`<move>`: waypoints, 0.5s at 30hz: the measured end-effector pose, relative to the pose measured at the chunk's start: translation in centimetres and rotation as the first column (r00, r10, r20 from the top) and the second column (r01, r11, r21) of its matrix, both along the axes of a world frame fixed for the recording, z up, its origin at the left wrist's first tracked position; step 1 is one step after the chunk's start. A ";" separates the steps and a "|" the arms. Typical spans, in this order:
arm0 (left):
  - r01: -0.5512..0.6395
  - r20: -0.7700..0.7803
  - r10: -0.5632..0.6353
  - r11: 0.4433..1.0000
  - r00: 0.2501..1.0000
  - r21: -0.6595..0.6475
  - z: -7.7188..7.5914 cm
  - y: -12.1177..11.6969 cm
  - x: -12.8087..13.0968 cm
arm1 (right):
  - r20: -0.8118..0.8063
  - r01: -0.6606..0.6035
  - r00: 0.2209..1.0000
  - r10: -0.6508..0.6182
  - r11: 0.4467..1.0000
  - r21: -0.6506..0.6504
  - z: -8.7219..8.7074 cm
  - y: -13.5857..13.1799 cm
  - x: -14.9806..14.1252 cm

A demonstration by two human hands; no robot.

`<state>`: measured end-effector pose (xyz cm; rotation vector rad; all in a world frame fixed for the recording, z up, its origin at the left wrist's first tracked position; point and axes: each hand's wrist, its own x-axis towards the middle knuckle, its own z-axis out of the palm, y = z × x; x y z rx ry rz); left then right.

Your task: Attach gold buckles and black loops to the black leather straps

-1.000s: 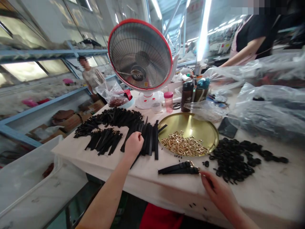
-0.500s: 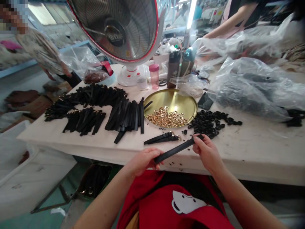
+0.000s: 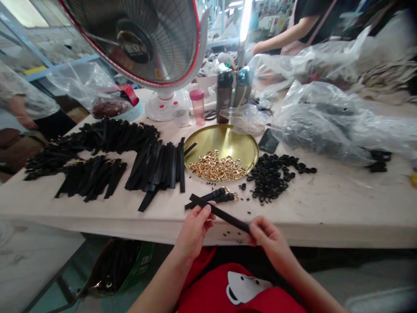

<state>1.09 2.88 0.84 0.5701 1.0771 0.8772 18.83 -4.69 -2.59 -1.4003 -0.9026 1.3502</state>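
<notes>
Tilting the other way than before, the strap [image 3: 228, 217] now slopes down from its far left end to its near right end; half a second ago it rose to the right. It is above the near edge of the table [image 3: 325, 204], its long axis running slantwise across the view. The left hand [image 3: 193, 228] has its fingers clamped on the strap, whose far left end now juts past them; the right hand [image 3: 270, 239] has its fingers clamped on the near right end.

Just beyond, two buckled straps [image 3: 215, 198] lie on the table, partly hidden by the strap's left end; whether they touch it, I cannot tell. Behind them is the gold tray [image 3: 224, 137] of buckles [image 3: 218, 167], with black loops [image 3: 270, 176] to its right and plain strips [image 3: 159, 167] to its left. Piled straps [image 3: 110, 134] lie farther left; the fan [image 3: 140, 48] stands behind.
</notes>
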 end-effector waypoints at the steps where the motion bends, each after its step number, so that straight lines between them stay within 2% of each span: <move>1: 0.034 -0.015 -0.034 0.999 0.999 0.002 0.0 0.0 0.5 | 0.043 -0.125 0.991 0.125 0.992 0.019 0.2 -0.4 -0.5; 3: 0.087 -0.052 -0.085 0.996 0.995 0.031 0.3 0.3 0.9 | 0.215 -0.321 0.930 0.298 0.944 0.080 0.6 -0.5 -0.7; 4: 0.095 -0.078 -0.090 0.994 0.993 0.060 0.5 0.6 0.9 | 0.297 -0.347 0.905 0.306 0.933 0.097 0.7 -0.3 -0.3; 5: 0.097 -0.115 -0.086 0.991 0.990 0.096 0.8 0.9 0.7 | 0.368 -0.322 0.892 0.262 0.941 0.109 0.7 0.0 0.6; 7: 0.117 -0.184 -0.088 0.981 0.979 0.155 1.3 1.5 0.3 | 0.475 -0.146 0.878 0.066 0.980 0.133 0.6 0.9 3.4; 8: 0.138 -0.208 -0.102 0.977 0.973 0.165 1.4 1.7 0.2 | 0.528 -0.038 0.848 -0.048 0.988 0.151 0.5 1.4 5.1; 10: 0.199 -0.243 -0.159 0.968 0.957 0.151 1.4 1.6 0.1 | 0.629 0.105 0.751 -0.200 0.977 0.185 -0.1 2.5 8.7; 12: 0.277 -0.275 -0.236 0.953 0.932 0.120 1.3 1.1 0.5 | 0.727 0.161 0.635 -0.262 0.965 0.208 -0.7 3.7 11.5; 15: 0.372 -0.321 -0.326 0.923 0.889 0.093 1.0 0.1 1.2 | 0.844 0.133 0.489 -0.218 0.976 0.175 -1.6 5.5 13.9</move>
